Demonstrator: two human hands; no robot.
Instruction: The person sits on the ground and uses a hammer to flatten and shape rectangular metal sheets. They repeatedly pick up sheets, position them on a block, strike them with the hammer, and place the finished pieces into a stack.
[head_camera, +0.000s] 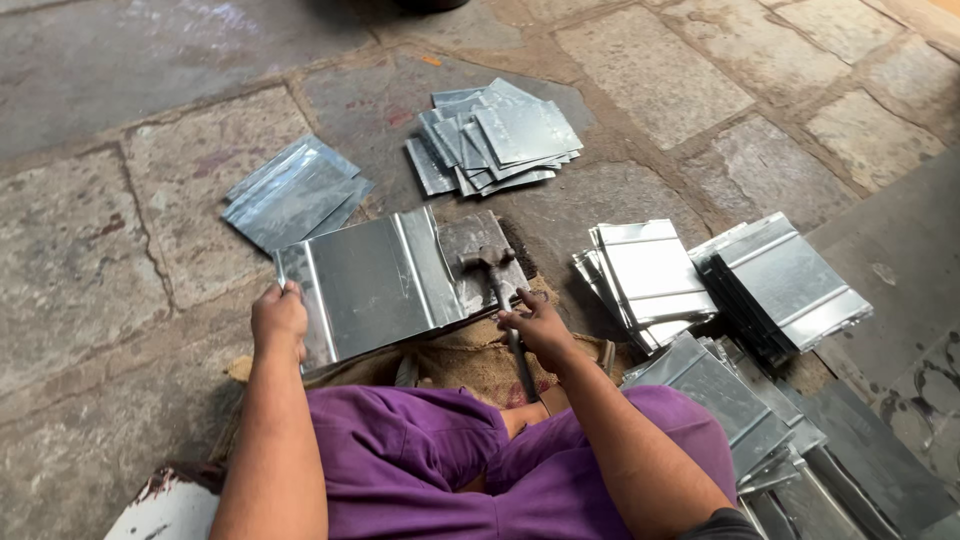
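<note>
A ribbed metal sheet lies across a flat metal block in front of my knees. My left hand grips the sheet's left edge. My right hand is closed on the handle of a hammer, whose head rests on the block just right of the sheet. I sit on burlap sacking, wearing purple trousers.
Stone paving surrounds me. One stack of flat metal sheets lies at the far left and another pile straight ahead. Stacks of ribbed sheets sit to my right, with more sheets by my right knee.
</note>
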